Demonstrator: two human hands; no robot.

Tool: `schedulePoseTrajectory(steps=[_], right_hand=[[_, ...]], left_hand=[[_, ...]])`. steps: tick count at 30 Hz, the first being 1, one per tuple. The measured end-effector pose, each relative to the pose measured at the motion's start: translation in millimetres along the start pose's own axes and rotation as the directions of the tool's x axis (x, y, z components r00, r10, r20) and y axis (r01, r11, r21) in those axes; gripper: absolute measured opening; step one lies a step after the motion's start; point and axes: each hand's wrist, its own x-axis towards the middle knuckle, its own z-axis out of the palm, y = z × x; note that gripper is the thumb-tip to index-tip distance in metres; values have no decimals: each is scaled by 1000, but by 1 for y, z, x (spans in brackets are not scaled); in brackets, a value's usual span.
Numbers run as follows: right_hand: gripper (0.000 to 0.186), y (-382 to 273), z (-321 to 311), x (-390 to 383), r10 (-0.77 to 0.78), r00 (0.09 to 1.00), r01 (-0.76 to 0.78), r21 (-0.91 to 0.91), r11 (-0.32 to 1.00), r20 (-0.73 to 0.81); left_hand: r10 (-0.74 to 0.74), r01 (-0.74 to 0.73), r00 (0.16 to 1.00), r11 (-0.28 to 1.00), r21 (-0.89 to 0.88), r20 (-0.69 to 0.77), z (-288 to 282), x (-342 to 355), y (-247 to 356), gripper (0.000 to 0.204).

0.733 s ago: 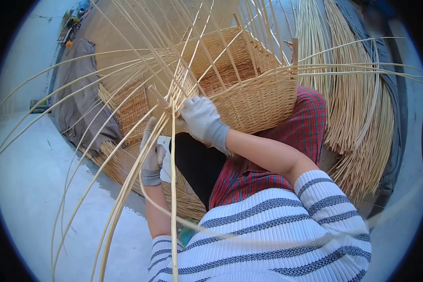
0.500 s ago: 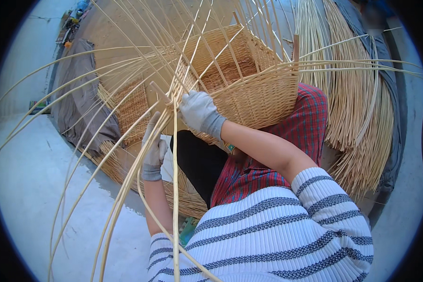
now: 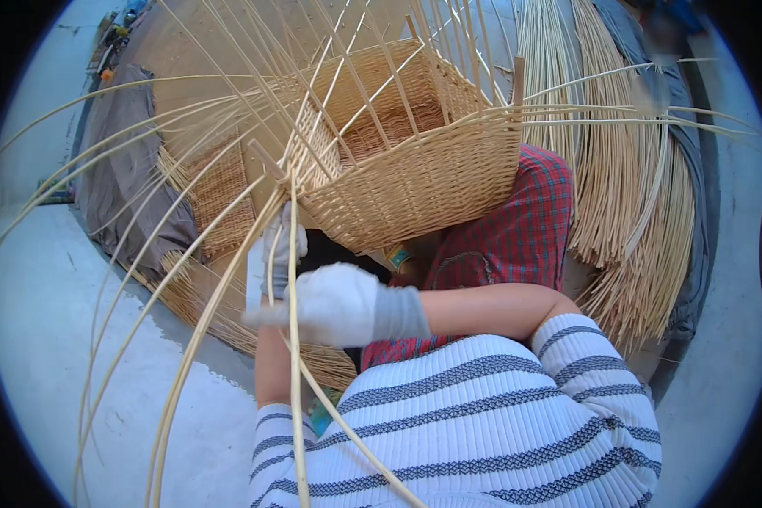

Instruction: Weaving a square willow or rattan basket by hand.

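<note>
An unfinished wicker basket (image 3: 415, 186) leans across my lap, with upright rods rising from its rim. At its near left corner, beside a short thick stake (image 3: 267, 159), long pale rods (image 3: 196, 347) bend outward and down to the left. My left hand (image 3: 282, 262), in a white and grey work glove, is closed around rods just below that corner; some rods partly cover it. My right hand (image 3: 339, 300), gloved too, is blurred in front of my left wrist, below the basket. It lies close to a long loose rod (image 3: 296, 381); its fingers are smeared.
Thick bundles of loose rods (image 3: 618, 195) lie on dark cloth at the right. A smaller brown woven piece (image 3: 220, 190) sits at the left near crumpled grey cloth (image 3: 123, 161). Long rods arc across the left side and stick out to the right.
My right hand has left the basket's corner and swung down toward me, below the basket, in front of my left wrist. My left hand stays at the corner. The whole view has shifted slightly.
</note>
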Motion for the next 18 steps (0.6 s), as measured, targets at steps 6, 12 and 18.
schedulePoseTrajectory(steps=[6, 12, 18], right_hand=[[21, -7, -30, -22, -123, 909, 124, -24, 992, -398], [21, 7, -20, -47, -44, 997, 44, 0, 999, -62], [24, 8, 13, -15, -92, 973, 78, -77, 994, -211]], left_hand=[[55, -55, 998, 998, -41, -15, 12, 0, 2, 32], [240, -240, 965, 971, 12, -104, 28, -1, 3, 37], [68, -64, 996, 995, 71, -53, 26, -3, -11, 34]])
